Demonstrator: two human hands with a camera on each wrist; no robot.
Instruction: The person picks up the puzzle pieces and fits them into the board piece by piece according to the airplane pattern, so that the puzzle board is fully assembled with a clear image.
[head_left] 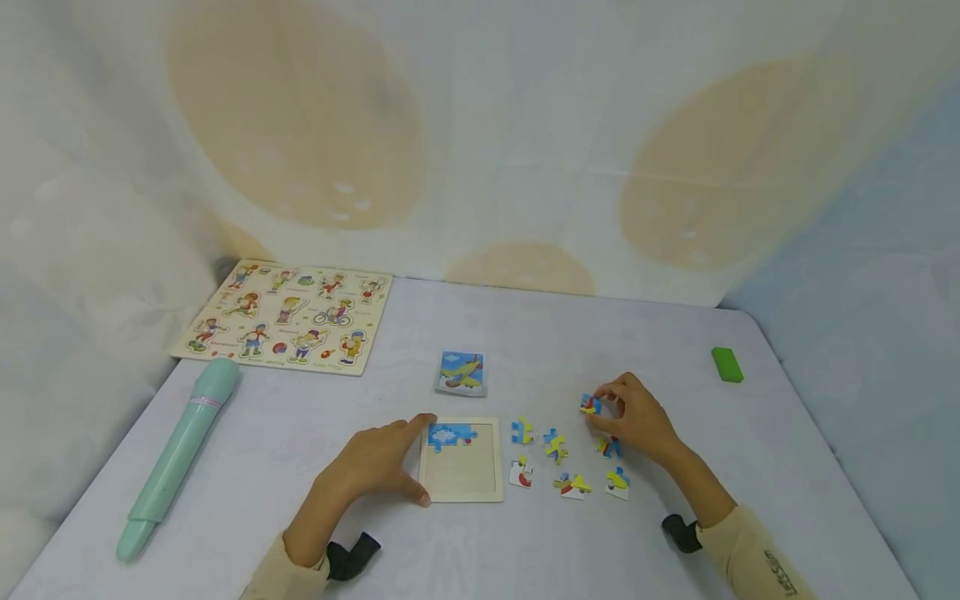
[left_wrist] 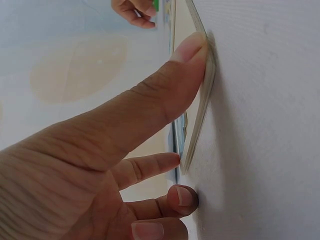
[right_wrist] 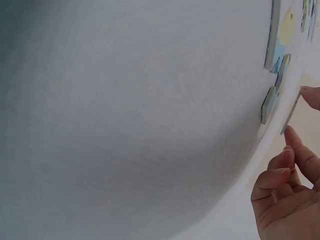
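A square wooden puzzle tray [head_left: 463, 483] lies flat, with joined blue-and-white pieces [head_left: 450, 435] in its upper left corner. My left hand [head_left: 382, 458] holds the tray by its left side, index finger at the far corner, thumb [left_wrist: 175, 75] at the near one. My right hand [head_left: 636, 418] pinches a jigsaw piece [head_left: 590, 404] in blue, red and yellow between thumb and fingertip. In the right wrist view this piece [right_wrist: 292, 113] is seen edge-on, raised above the table. Several loose pieces [head_left: 573, 486] lie between the tray and my right hand.
Behind the tray lies a small airplane picture [head_left: 461, 373]. A larger wooden board with sports figures [head_left: 285, 321] is at the back left, above a mint-green tube [head_left: 176, 462]. A green block [head_left: 727, 365] sits far right. Curtain-like cloth [head_left: 517, 150] hangs behind the table.
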